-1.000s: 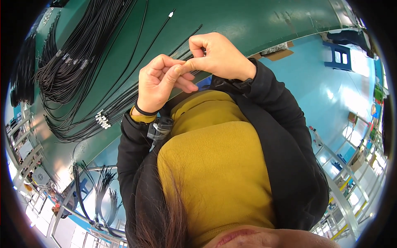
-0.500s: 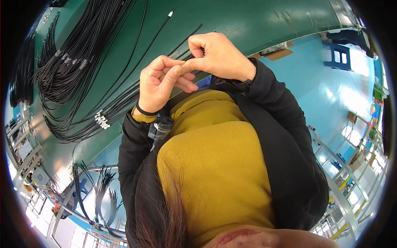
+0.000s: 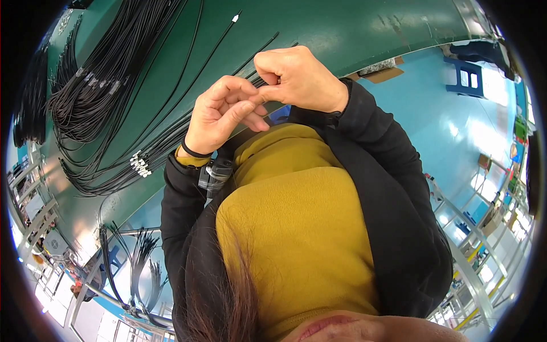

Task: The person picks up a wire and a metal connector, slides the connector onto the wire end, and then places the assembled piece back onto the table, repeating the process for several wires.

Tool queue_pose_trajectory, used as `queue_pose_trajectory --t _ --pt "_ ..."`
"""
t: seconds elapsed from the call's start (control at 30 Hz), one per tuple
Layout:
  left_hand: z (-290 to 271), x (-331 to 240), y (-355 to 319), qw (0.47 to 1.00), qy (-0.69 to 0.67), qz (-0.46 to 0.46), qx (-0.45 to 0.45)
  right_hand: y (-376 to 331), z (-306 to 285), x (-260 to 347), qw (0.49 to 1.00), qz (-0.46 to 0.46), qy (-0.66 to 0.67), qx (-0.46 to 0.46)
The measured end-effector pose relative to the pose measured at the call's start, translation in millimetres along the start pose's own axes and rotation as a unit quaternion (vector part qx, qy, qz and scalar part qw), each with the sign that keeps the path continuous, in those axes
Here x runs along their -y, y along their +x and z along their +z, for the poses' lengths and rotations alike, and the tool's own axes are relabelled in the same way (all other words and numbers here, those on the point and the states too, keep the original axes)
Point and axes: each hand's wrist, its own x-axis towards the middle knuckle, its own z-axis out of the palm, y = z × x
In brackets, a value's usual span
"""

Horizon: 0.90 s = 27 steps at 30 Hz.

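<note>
The bare left hand (image 3: 215, 117) is curling half-open, seemingly empty; I cannot tell if the bare right hand (image 3: 301, 80) is pinching anything. Nearer the left hand, thin black white-connectored cables (image 3: 170, 139) are slanting near-left to far-right.

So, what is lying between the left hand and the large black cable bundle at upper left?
In the head view, a few loose black cables lie on the green tabletop between the left hand and the large bundle.
</note>
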Motion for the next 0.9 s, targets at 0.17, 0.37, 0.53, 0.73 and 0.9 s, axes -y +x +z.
queue_pose_trajectory --t 0.17,0.37,0.53,0.73,0.9 --pt "5.6 -3.2 0.4 1.000 -0.015 0.002 -0.013 -0.2 0.2 -1.6 1.000 -0.018 -0.011 -0.005" --pt "2.4 -2.2 -0.3 1.000 -0.019 -0.017 -0.014 -0.9 2.0 -4.1 0.988 -0.120 -0.081 -0.054" --pt "-0.6 -1.3 -2.2 1.000 -0.001 0.009 -0.006 -1.0 1.5 -2.9 0.979 -0.164 -0.096 -0.067" --pt "-1.6 3.0 -3.7 0.998 0.016 0.056 0.011 -1.2 1.8 -4.5 0.973 -0.187 -0.107 -0.083" --pt "6.6 -5.9 -2.5 1.000 -0.017 0.014 -0.010 -1.6 0.2 -5.8 0.968 -0.207 -0.117 -0.079"
